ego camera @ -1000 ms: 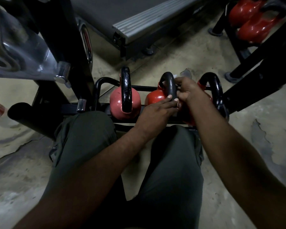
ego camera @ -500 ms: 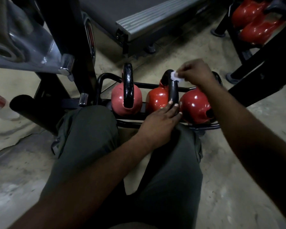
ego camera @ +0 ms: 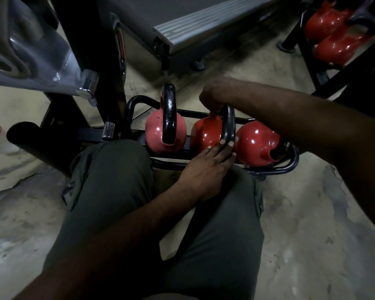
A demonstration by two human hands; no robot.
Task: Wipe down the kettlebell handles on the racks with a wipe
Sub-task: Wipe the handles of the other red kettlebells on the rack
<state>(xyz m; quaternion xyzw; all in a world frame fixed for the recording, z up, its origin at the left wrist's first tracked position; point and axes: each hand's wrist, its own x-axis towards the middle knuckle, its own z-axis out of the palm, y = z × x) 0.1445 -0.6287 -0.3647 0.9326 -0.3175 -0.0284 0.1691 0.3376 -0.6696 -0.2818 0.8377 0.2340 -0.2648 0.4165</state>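
Observation:
Three red kettlebells with black handles sit in a low black rack (ego camera: 288,167) in front of my knees: a left one (ego camera: 156,131), a middle one (ego camera: 206,133) and a right one (ego camera: 258,141). My left hand (ego camera: 206,167) lies with straight fingers against the near foot of the middle kettlebell's handle (ego camera: 228,124). My right hand (ego camera: 214,96) is curled over the far top of that handle. The wipe is hidden under its fingers. My right forearm covers the right kettlebell's handle.
A black machine frame (ego camera: 100,61) with chrome fittings stands close on the left. A treadmill deck (ego camera: 204,24) lies behind the rack. A second rack with red kettlebells (ego camera: 333,33) is at the upper right. Concrete floor (ego camera: 312,224) spreads to the right.
My right hand, with a white wipe showing half a second ago, moved left and down over the far top of the middle handle, and the wipe went out of sight. My left hand stayed.

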